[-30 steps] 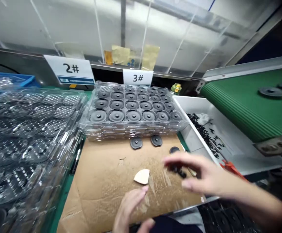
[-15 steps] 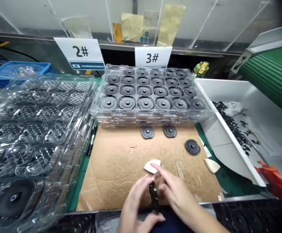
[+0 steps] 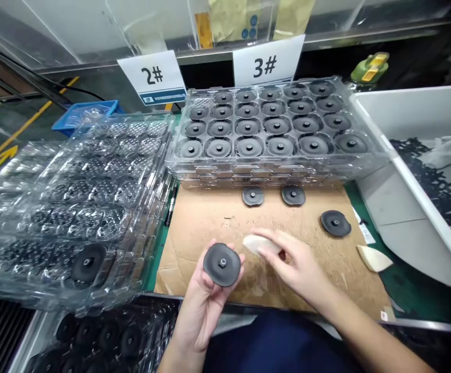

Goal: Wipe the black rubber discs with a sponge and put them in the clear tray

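Far L: clear trays (image 3: 124, 166), blk disc (image 3: 87, 263) at near-R corner. L hand (image 3: 206, 306) grips a 2nd disc (image 3: 218, 270), stub facing up, seen against cardboard (image 3: 198, 217). R hand (image 3: 301, 267) pinches wht wedge (image 3: 259, 243); blurry, prob. just off cardboard. Farther R: loose disc (image 3: 332, 224) on cardboard, another wedge (image 3: 375, 259) at its R edge, then wht bin (image 3: 411, 243) w/ small blk pcs (image 3: 435, 191).

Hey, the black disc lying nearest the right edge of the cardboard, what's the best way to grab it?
Pinch the black disc by opposite edges of its rim, probably coming from its left: bare cardboard lies there, while a cream wedge sits to its near right. Its small central knob looks a poorer hold.
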